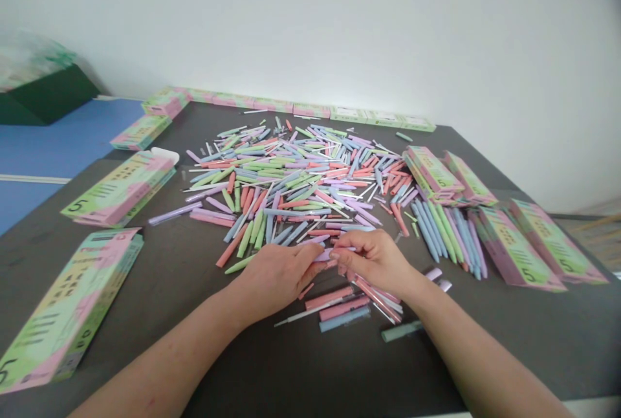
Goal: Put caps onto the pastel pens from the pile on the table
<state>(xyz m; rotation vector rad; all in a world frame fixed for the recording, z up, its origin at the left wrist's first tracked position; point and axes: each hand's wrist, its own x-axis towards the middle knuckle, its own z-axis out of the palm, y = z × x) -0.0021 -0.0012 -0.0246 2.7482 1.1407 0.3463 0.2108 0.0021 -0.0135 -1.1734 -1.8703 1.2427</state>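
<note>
Near the middle of the table, my left hand (279, 275) and my right hand (376, 259) meet with fingers pinched around a light purple pen (325, 254). Parts of the pen are covered by my fingers. Just beyond lies a large spread of pastel pen parts (291, 175) in green, blue, red and purple, with thin white refills among them. Below my hands are red pen barrels (330, 298), a blue pen barrel (344, 319) and a white refill (305, 316). A green barrel (402, 330) lies partly under my right forearm.
Printed pen boxes (72, 295) stand along the left, with more boxes (528, 243) at the right and a row of boxes (310, 110) along the back. Pens (449, 233) lie side by side at right. A dark green bin (53, 91) sits on a blue surface (97, 136).
</note>
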